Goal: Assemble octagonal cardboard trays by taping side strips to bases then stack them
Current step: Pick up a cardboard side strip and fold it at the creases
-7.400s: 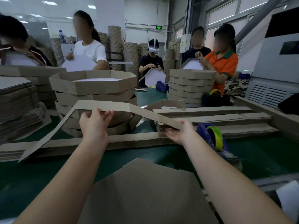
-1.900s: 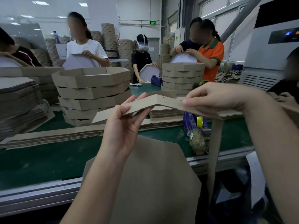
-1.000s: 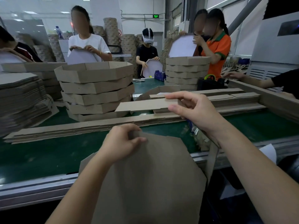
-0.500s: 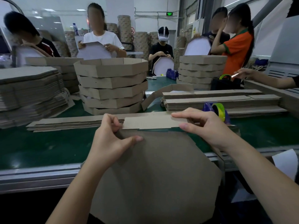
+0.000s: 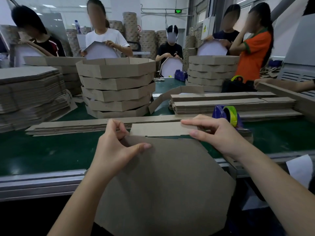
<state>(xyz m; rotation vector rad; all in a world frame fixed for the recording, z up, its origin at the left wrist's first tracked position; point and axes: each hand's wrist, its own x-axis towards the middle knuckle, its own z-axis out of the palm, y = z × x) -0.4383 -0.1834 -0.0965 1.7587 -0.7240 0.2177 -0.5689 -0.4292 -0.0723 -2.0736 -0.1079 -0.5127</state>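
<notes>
A brown octagonal cardboard base (image 5: 162, 181) leans toward me over the table's near edge. My left hand (image 5: 115, 150) grips its top left corner, thumb on the face. A folded cardboard side strip (image 5: 158, 128) stands along the base's top edge. My right hand (image 5: 216, 133) pinches the strip's right end against the base. A stack of finished octagonal trays (image 5: 117, 86) stands behind, left of centre. A purple tape dispenser with yellow-green tape (image 5: 228, 114) sits just right of my right hand.
Flat side strips lie in a long pile (image 5: 71, 126) across the green table (image 5: 42, 150), with more piled at right (image 5: 230, 103). A tall pile of flat bases (image 5: 29, 94) stands at left. Several people work on trays opposite. Another tray stack (image 5: 211, 72) stands at back right.
The strip came down from mid-air onto the base's top edge. My left hand left the strip and took the base's corner. Since half a second ago, almost nothing has moved.
</notes>
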